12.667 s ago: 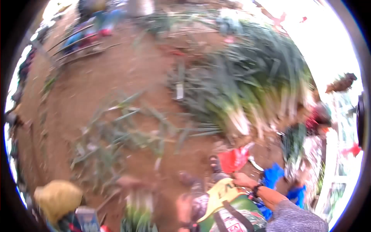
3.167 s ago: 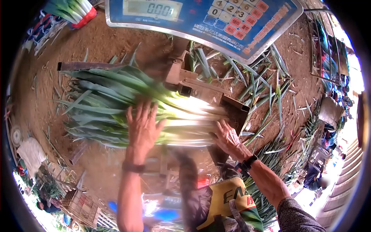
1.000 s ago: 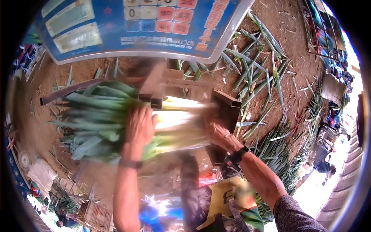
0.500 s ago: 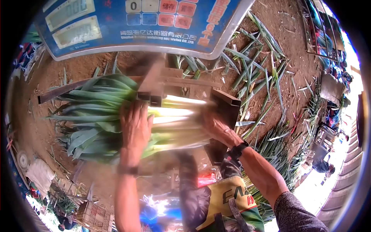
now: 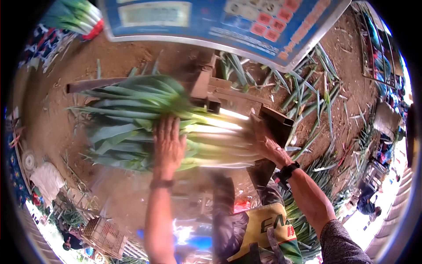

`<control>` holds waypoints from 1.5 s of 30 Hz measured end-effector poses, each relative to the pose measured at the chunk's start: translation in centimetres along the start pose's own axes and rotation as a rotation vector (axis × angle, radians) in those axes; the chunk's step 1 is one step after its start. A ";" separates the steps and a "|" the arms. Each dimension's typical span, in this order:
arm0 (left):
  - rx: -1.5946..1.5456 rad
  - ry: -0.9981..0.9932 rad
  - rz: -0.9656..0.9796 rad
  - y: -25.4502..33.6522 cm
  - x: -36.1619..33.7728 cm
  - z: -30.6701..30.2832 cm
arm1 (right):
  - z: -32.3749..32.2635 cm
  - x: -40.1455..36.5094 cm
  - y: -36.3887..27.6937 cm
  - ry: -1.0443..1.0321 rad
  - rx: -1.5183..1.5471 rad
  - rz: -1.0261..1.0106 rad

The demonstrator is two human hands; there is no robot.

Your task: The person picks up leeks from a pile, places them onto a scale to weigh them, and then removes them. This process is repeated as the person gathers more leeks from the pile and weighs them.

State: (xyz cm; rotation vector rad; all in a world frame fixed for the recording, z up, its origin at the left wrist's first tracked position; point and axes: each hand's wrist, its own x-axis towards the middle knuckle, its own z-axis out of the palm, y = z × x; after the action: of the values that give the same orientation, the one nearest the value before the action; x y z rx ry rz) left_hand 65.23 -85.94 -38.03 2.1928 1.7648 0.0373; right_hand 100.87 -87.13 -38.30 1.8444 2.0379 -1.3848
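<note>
A thick bundle of leeks (image 5: 132, 132) lies sideways on a metal frame, green leaves to the left and white stems to the right. My left hand (image 5: 169, 141) rests on top where green turns to white, fingers stretched out side by side. At the white ends, my right hand (image 5: 266, 143) presses flat against the stems, slightly blurred, beside the metal end plate (image 5: 277, 121). A dark watch (image 5: 288, 171) is on the right wrist. Above the bundle stands a blue weighing-scale display (image 5: 206, 22).
Cut leaves (image 5: 307, 97) litter the soil on the right, with a larger heap (image 5: 325, 171) lower down. Another leek bundle (image 5: 72, 17) lies at the upper left. A plastic crate (image 5: 103, 237) stands at the lower left. A yellow-and-green printed cloth (image 5: 263, 226) is near my legs.
The view has shifted, so the bundle and both hands appear farther right and the scale display higher. Another leek bundle has come into view at the upper left. Both hands stay on the leeks.
</note>
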 end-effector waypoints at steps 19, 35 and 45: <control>0.036 0.121 -0.183 -3.8 -10.0 -7.1 | 0.9 -3.1 -3.3 0.047 -0.200 -0.094; 0.154 0.133 -0.139 -8.5 -0.1 -10.7 | 0.9 -2.9 -3.4 0.061 -0.119 -0.093; -0.124 0.293 -0.491 -4.5 -8.1 -19.7 | -0.3 -3.6 -4.5 0.003 -0.130 -0.014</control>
State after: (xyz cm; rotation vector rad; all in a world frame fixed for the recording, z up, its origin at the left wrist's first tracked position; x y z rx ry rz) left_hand 54.72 -88.28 -19.12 1.6818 2.3460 0.3572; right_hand 98.34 -89.14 -33.56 1.7833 2.0926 -1.2208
